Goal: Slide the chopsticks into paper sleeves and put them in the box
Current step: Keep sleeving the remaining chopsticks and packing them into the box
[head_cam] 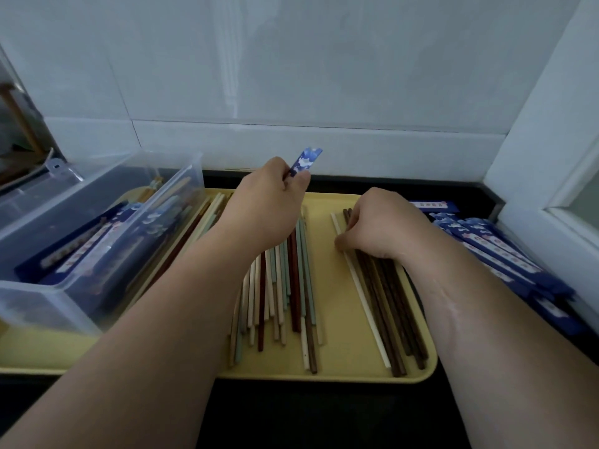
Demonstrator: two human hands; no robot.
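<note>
My left hand (265, 202) grips a blue patterned paper sleeve (306, 161); its far end sticks up beyond my fingers above the yellow tray (337, 361). My right hand (379, 225) lies with curled fingers on a bundle of dark brown chopsticks (389, 306) and one cream chopstick (366, 306) at the tray's right side. A mixed pile of cream, green and red chopsticks (282, 296) lies in the tray's middle. The clear plastic box (64, 286) at the left holds sleeved chopsticks.
A stack of blue paper sleeves (505, 254) lies on the dark counter to the right of the tray. A white tiled wall (291, 76) stands close behind. A white window frame (551, 157) borders the right side.
</note>
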